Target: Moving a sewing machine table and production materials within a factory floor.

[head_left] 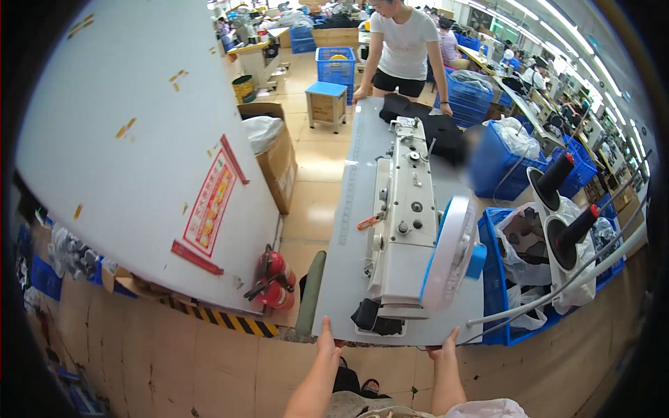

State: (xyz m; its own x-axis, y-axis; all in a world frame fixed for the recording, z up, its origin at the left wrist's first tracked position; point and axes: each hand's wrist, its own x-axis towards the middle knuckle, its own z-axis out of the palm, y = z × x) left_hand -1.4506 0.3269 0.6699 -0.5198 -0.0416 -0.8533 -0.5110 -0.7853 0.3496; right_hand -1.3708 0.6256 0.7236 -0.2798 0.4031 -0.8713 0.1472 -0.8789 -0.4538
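A pale grey sewing machine table stretches away in front of me. Its near edge is in my left hand at one corner and in my right hand at the other, thumbs on top and fingers curled underneath, partly hidden. On the tabletop sits a white industrial sewing machine, with a black cloth bundle at its near end. Orange thread snips rest beside it. A white and blue fan stands to its right. Dark fabric lies at the far end, where another person holds the table's edge.
To the left rises a white wall, with red fire extinguishers at its corner and a cardboard box beyond. Blue crates line the right side, near black thread cones. A blue-topped stool stands farther back.
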